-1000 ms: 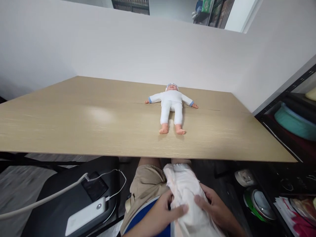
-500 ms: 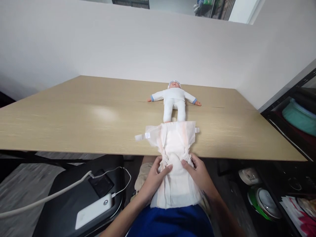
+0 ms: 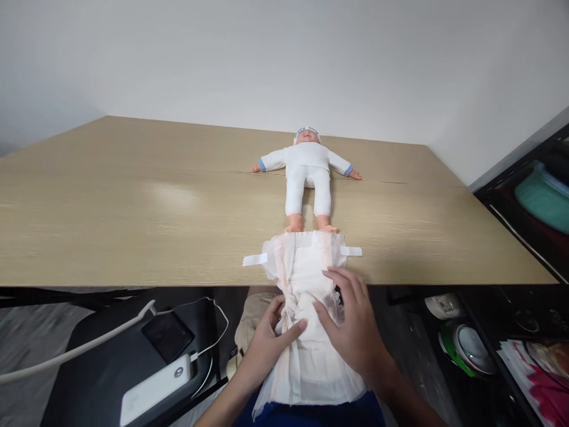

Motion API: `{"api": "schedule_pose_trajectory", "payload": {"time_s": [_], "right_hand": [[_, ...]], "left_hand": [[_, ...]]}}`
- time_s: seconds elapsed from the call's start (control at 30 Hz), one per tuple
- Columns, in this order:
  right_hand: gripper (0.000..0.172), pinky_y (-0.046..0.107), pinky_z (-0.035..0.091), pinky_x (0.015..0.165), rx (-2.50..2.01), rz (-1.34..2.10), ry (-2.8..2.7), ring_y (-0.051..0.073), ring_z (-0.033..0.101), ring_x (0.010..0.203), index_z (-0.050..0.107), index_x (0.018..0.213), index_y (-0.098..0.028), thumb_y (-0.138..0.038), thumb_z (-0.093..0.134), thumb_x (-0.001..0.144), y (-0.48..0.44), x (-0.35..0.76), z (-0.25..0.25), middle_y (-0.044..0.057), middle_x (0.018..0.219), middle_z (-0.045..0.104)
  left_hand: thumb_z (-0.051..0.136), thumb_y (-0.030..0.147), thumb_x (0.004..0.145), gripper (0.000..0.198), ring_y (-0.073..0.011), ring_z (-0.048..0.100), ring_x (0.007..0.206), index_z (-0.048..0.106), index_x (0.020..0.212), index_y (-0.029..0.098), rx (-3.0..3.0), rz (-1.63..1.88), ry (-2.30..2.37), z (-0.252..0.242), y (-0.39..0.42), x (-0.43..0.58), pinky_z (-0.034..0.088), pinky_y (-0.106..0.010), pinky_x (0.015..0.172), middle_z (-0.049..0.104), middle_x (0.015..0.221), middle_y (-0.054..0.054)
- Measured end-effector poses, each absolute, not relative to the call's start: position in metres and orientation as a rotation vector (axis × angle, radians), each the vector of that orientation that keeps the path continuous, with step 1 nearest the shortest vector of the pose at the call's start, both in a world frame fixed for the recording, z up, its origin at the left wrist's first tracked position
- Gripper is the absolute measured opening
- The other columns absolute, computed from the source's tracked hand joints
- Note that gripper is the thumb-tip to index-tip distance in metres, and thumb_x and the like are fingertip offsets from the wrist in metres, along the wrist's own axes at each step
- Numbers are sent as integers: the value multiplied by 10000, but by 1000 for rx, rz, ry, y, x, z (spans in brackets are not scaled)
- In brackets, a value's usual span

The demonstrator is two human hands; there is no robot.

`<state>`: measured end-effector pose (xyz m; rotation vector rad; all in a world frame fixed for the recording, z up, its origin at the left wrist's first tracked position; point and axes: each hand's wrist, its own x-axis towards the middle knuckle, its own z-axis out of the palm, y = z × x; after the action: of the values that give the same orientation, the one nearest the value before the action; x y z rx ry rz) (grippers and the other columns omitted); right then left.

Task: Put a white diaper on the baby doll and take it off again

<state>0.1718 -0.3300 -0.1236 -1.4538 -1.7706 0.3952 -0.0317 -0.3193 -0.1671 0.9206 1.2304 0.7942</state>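
Observation:
An unfolded white diaper [image 3: 306, 261] lies partly on the table edge and hangs over toward my lap, its tape tabs stuck out to both sides. My left hand [image 3: 275, 335] grips the diaper's left side, thumb on the inner face and fingers tucked beneath. Over the right side is my right hand [image 3: 349, 314], its thumb and fingers spread apart and touching the inner surface near the ruffled edge. Just beyond the diaper a baby doll [image 3: 307, 172] in white clothes and a printed cap lies on its back, arms outstretched, feet close to the diaper's far edge.
The wooden table [image 3: 178, 237] runs up to a white wall. At lower left, a white power bank [image 3: 155, 388] with a cable and a dark phone-like device [image 3: 168, 337] rest on a black chair [image 3: 89, 356]. To the right, a dark shelf holds a teal container [image 3: 544, 196].
My right hand has let go of the diaper's side edge and moved up, fingers opening over it. The diaper has come nearer to me, so the doll's feet now show.

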Motion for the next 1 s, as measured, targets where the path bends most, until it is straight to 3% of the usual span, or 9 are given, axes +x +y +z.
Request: {"api": "schedule_pose_trajectory", "payload": {"time_s": [0.1, 0.2, 0.3, 0.47, 0.6, 0.73, 0.87, 1.0], "right_hand": [[651, 667, 435, 1322, -1452, 467, -1977, 400, 438, 1637, 518, 1700, -311, -531, 625, 1097, -298, 157, -116, 138, 1736, 515], [742, 652, 324, 1392, -1493, 499, -2119, 393, 260, 1739, 487, 1726, -218, -578, 636, 1096, -271, 145, -124, 170, 1856, 326], [736, 651, 259, 1411, -1545, 472, -2168, 393, 253, 1745, 502, 1721, -196, -581, 625, 1105, -259, 138, -138, 192, 1863, 306], [725, 648, 228, 1412, -1571, 363, -2203, 387, 287, 1734, 469, 1745, -230, -587, 577, 1124, -262, 136, -154, 170, 1862, 323], [682, 617, 247, 1407, -1630, 263, -2215, 369, 315, 1724, 491, 1736, -261, -571, 569, 1133, -264, 134, -155, 148, 1852, 358], [680, 629, 263, 1394, -1668, 181, -2211, 376, 337, 1711, 500, 1731, -287, -584, 583, 1125, -264, 130, -156, 133, 1844, 381], [697, 659, 273, 1382, -1681, 133, -2198, 406, 316, 1717, 478, 1745, -279, -585, 573, 1126, -265, 128, -159, 138, 1851, 362], [702, 655, 270, 1386, -1682, 111, -2196, 403, 309, 1721, 454, 1758, -284, -559, 582, 1125, -267, 126, -158, 132, 1857, 350]], "left_hand": [[996, 625, 658, 806, -373, 744, 1349, 614, 1283, 288, 919, 808, 1233, -169, -321, -31, 615, -460, 1144, 808, 1323, -108], [1002, 600, 675, 904, -358, 763, 1316, 506, 1371, 304, 894, 830, 1220, -167, -325, -31, 620, -465, 1118, 804, 1348, -114], [957, 581, 761, 882, -325, 806, 1216, 446, 1424, 303, 966, 801, 1210, -156, -329, -37, 639, -432, 1047, 819, 1323, -117], [739, 519, 1015, 388, -270, 832, 1007, 668, 1329, 301, 1647, 792, 1324, -131, -319, -69, 640, -376, 905, 857, 1069, -50], [631, 366, 1091, 235, -278, 793, 1084, 705, 1292, 270, 2235, 983, 1253, -122, -267, -93, 626, -416, 973, 836, 1177, -80], [527, 164, 1078, 462, -322, 678, 1349, 620, 1521, 254, 2694, 847, 1167, -117, -173, -86, 547, -526, 1161, 718, 1493, -142], [630, 52, 951, 861, -407, 437, 1625, 383, 1754, 240, 2983, 549, 1188, -111, -90, -51, 465, -608, 1253, 407, 1805, -195], [760, -38, 793, 1193, -419, 270, 1739, 259, 1807, 341, 3281, 96, 702, -103, -59, -24, 327, -597, 1370, 153, 1918, -116]]}}
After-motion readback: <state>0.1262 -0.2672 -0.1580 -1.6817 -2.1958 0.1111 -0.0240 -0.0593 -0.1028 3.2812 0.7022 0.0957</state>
